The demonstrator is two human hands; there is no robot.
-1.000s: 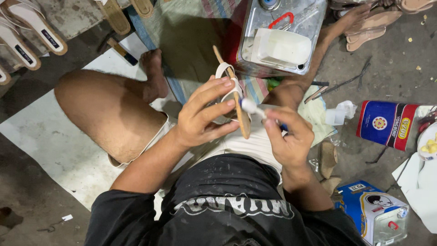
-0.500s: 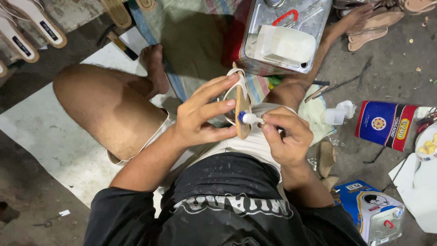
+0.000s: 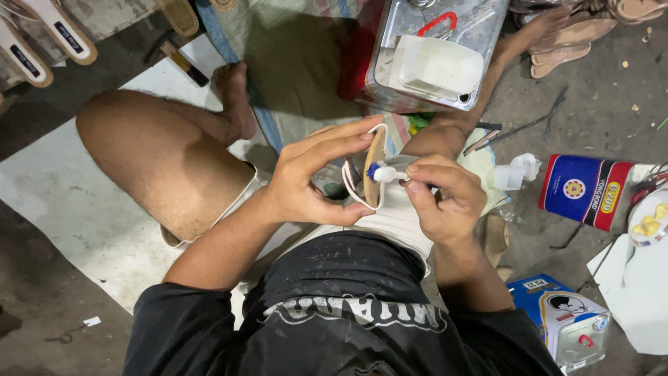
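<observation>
I sit cross-legged on the floor. My left hand grips a tan sandal sole on edge, with its white strap looping out to the left. My right hand pinches a small brush-like applicator with a white handle and a bluish tip. The tip touches the sole's edge, just above my lap. The lower part of the sole is hidden behind my fingers.
A square metal tin with a white tub on top stands ahead. A red-and-blue can lies at the right, a boxy tin beside my right knee. Finished sandals lie top left, more top right. Thin tools lie on the floor.
The sole has turned from slanted to nearly upright and edge-on. My right hand has slid the applicator tip up against its edge, and both hands have drawn closer together.
</observation>
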